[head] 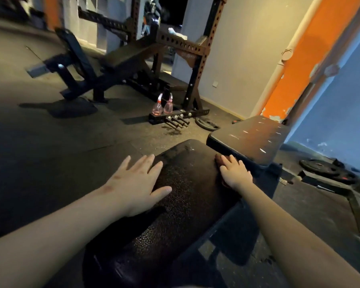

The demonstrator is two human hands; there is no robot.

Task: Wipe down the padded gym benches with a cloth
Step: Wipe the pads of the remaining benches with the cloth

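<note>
Close below, shows a dark, pebbled, wet bench pad point(185, 196), long axis running away to upper right. Presses its left flank with left hand point(137, 183), fingers spread flat, holding nothing. Pins reddish cloth point(219, 158) at right edge under right hand point(235, 173), fingers straight. Just beyond cloth meets flat, scuffed second pad point(249, 138); farther, two pink spray bottles point(157, 108).

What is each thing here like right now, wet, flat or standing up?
left hand: flat, spread on the bench pad.
right hand: pressing the cloth on the pad's edge.
cloth: reddish, mostly hidden under that hand.
bench pad: speckled with droplets, looks wet.
second pad: scuffed, white marks.
spray bottles: upright, pink liquid inside.
weight plate: flat on the floor.
</note>
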